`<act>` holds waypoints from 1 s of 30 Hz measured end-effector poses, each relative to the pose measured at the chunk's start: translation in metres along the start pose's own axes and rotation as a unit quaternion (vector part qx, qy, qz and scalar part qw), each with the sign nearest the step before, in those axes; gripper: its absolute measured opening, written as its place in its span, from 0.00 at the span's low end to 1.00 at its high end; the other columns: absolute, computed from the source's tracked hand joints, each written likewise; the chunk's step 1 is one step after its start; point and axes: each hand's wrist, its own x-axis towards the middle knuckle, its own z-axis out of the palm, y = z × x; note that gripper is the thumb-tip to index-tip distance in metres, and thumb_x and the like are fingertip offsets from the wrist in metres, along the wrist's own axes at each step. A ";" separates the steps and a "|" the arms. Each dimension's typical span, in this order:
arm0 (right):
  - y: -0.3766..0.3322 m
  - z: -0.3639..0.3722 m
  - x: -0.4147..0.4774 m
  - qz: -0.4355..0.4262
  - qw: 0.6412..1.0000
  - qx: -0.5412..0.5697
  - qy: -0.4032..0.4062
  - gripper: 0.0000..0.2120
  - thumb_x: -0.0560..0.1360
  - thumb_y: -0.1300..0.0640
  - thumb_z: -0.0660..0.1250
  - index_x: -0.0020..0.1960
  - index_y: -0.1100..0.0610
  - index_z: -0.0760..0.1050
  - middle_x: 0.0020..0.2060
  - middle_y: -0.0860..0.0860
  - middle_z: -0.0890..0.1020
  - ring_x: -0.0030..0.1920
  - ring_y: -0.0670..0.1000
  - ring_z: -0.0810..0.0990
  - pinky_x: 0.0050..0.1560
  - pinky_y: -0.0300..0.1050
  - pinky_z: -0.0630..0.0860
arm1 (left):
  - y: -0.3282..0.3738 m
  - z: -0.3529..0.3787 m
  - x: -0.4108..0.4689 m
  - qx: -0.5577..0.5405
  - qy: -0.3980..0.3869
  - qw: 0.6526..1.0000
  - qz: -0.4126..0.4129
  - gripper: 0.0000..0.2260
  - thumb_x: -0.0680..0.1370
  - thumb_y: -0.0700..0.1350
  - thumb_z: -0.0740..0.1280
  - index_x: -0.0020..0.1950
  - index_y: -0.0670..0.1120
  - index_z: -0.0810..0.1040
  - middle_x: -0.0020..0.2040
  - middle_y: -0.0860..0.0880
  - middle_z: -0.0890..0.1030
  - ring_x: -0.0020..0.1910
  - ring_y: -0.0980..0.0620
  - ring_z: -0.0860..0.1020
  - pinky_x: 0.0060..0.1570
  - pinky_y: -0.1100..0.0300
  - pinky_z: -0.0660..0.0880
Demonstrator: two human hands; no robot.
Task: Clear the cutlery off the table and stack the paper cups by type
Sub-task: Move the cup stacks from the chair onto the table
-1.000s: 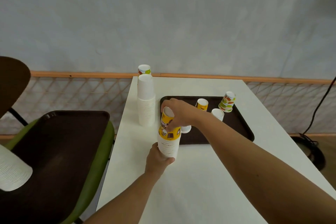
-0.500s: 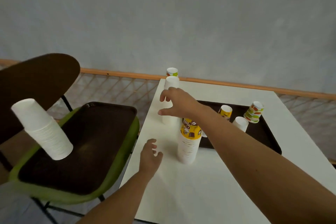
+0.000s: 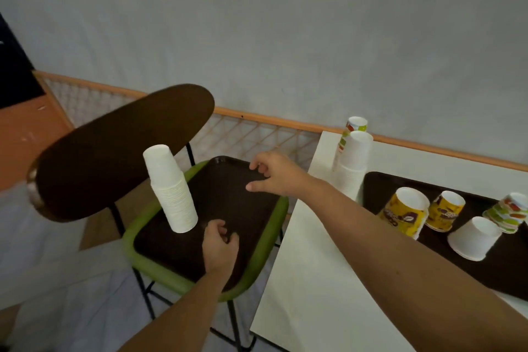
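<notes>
A tall stack of upside-down white paper cups (image 3: 171, 191) stands on a dark tray (image 3: 237, 203) that lies on a green chair seat left of the table. My left hand (image 3: 220, 246) hovers over that tray just right of the stack, fingers loosely curled, holding nothing. My right hand (image 3: 271, 174) is over the tray's far edge, fingers spread and empty. On the white table (image 3: 314, 266) a yellow cup stack (image 3: 405, 214) stands beside a second dark tray (image 3: 463, 268). That tray holds a yellow cup (image 3: 445, 214), a white cup (image 3: 474, 237) and green-orange patterned cups (image 3: 511, 214). No cutlery shows.
Another tall white cup stack (image 3: 354, 163) stands at the table's far left corner, with a green-patterned cup stack (image 3: 355, 126) behind it. The chair's brown backrest (image 3: 120, 151) rises left of the seat. A grey wall and mesh railing (image 3: 257, 140) close the back.
Both hands left the yellow cup stack on the table and moved left over the chair's tray. My view swung left with them.
</notes>
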 end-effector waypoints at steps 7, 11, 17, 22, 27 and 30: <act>-0.041 0.045 0.055 0.003 0.998 0.053 -0.032 0.24 0.72 0.52 0.72 0.65 0.56 0.69 0.59 0.54 0.74 0.58 0.51 0.75 0.52 0.42 0.73 | -0.024 -0.056 0.048 0.007 0.062 0.998 -0.020 0.21 0.70 0.38 0.73 0.60 0.37 0.70 0.54 0.41 0.72 0.50 0.46 0.73 0.51 0.55 0.73; -0.061 0.067 0.083 0.006 0.996 0.081 -0.026 0.29 0.71 0.52 0.72 0.68 0.55 0.66 0.63 0.54 0.71 0.61 0.52 0.73 0.55 0.43 0.72 | -0.037 -0.073 0.078 -0.001 0.066 0.996 -0.060 0.32 0.65 0.40 0.78 0.64 0.38 0.67 0.62 0.39 0.69 0.60 0.40 0.71 0.58 0.46 0.71; -0.079 0.096 0.122 0.018 0.992 0.122 -0.011 0.40 0.69 0.52 0.74 0.74 0.52 0.56 0.70 0.55 0.63 0.68 0.56 0.67 0.66 0.53 0.70 | -0.055 -0.082 0.116 0.041 0.026 0.994 -0.094 0.45 0.62 0.47 0.80 0.72 0.40 0.60 0.69 0.39 0.64 0.69 0.38 0.64 0.65 0.41 0.66; -0.095 0.110 0.143 -0.012 0.988 0.152 0.034 0.41 0.71 0.53 0.72 0.75 0.43 0.52 0.68 0.54 0.63 0.66 0.56 0.67 0.63 0.47 0.68 | -0.066 -0.082 0.134 0.057 -0.012 0.994 -0.092 0.49 0.61 0.49 0.80 0.73 0.39 0.58 0.71 0.40 0.63 0.71 0.40 0.62 0.66 0.43 0.64; -0.099 0.127 0.158 -0.022 0.992 0.123 0.012 0.36 0.72 0.50 0.71 0.74 0.46 0.57 0.71 0.54 0.61 0.70 0.57 0.64 0.65 0.49 0.67 | -0.073 -0.079 0.143 0.023 -0.044 0.995 -0.091 0.45 0.60 0.49 0.81 0.71 0.40 0.63 0.66 0.42 0.72 0.66 0.42 0.70 0.65 0.48 0.68; -0.098 0.132 0.162 -0.018 0.991 0.130 0.026 0.32 0.72 0.51 0.72 0.71 0.50 0.61 0.70 0.52 0.64 0.67 0.56 0.67 0.59 0.46 0.68 | -0.072 -0.075 0.145 0.006 -0.056 0.994 -0.096 0.41 0.64 0.46 0.79 0.71 0.41 0.63 0.66 0.42 0.73 0.66 0.43 0.70 0.64 0.52 0.67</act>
